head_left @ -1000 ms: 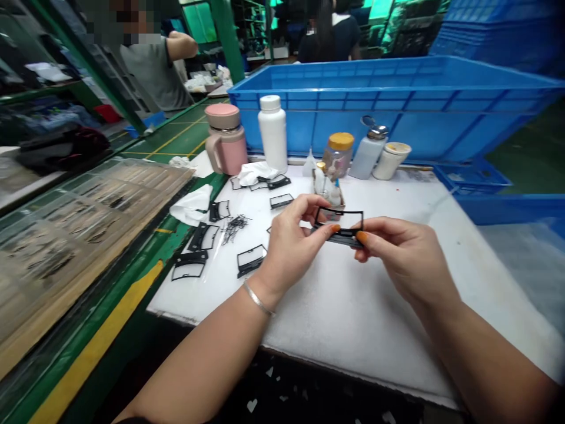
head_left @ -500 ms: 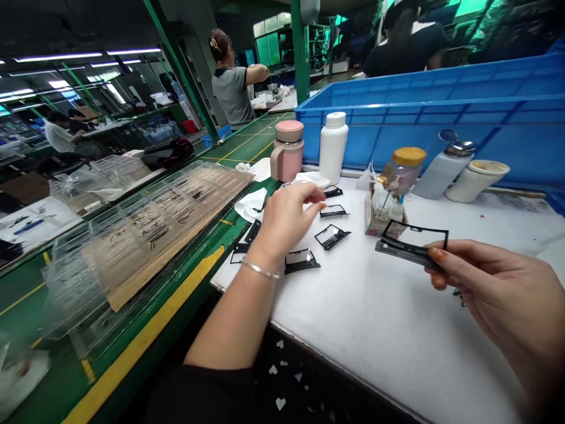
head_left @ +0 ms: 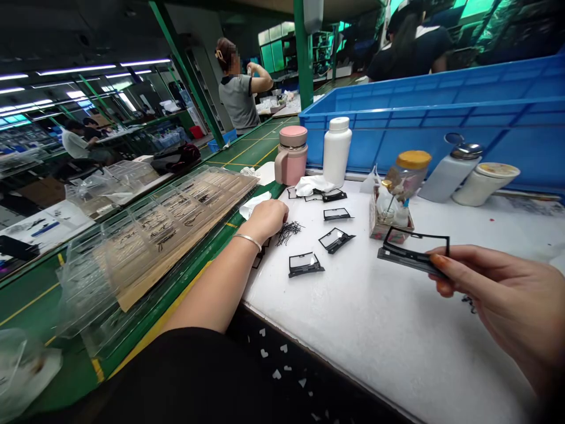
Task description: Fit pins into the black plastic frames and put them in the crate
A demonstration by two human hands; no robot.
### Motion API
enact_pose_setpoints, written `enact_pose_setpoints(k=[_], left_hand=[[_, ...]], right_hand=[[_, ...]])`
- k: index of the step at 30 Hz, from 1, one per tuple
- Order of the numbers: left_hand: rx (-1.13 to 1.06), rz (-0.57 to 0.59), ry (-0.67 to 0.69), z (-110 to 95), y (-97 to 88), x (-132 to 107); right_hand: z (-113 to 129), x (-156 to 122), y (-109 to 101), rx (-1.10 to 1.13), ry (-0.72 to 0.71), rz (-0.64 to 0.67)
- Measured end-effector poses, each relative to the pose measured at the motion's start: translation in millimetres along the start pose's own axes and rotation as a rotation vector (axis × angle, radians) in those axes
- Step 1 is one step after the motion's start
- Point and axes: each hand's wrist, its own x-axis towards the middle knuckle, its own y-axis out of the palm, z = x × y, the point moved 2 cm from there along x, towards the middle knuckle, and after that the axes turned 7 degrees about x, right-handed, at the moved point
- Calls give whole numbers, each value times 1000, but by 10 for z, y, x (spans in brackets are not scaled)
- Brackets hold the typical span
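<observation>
Holding the black frame [head_left: 414, 252] clear of the bench [head_left: 362, 318] at 3 o'clock, your right hand [head_left: 507, 306] pinched its lower edge between thumb and fingers, keeping the window untouched. Your left hand [head_left: 265, 219], loosely curled and holding nothing visible, rested at 10 o'clock just beside the pile of pins [head_left: 289, 231].

We see the white desk [head_left: 353, 318] brightly and evenly lit from above, with soft, faint shadows. Ceiling tube lights [head_left: 79, 69] glare at upper left against a dim hall. Wide-angle distortion bends the edges, and the lower corners blur.
</observation>
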Motion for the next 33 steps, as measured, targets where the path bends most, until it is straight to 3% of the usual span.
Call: enact_pose_setpoints(k=[6, 9, 12, 15, 19, 25, 33], left_hand=[[-33, -52, -5, 60, -89, -67], [-84, -108, -1, -11, -211, -129], [-218, -186, 69, -250, -367, -211], [-532, -283, 206, -613, -533, -322], [-743, -301, 398, -1103, -650, -440], [-810, -336, 481, -1523, -495, -420], [-741, -482, 451, -1557, -365, -471]], right_hand=[[25, -1, -1, 17, 12, 31], [43, -2, 21, 54, 21, 54], [81, -9, 65, 102, 30, 95], [132, -16, 110, 209, 41, 160], [167, -7, 121, 329, 66, 188], [191, 0, 131, 448, 116, 232], [266, -71, 202, 499, 119, 328]])
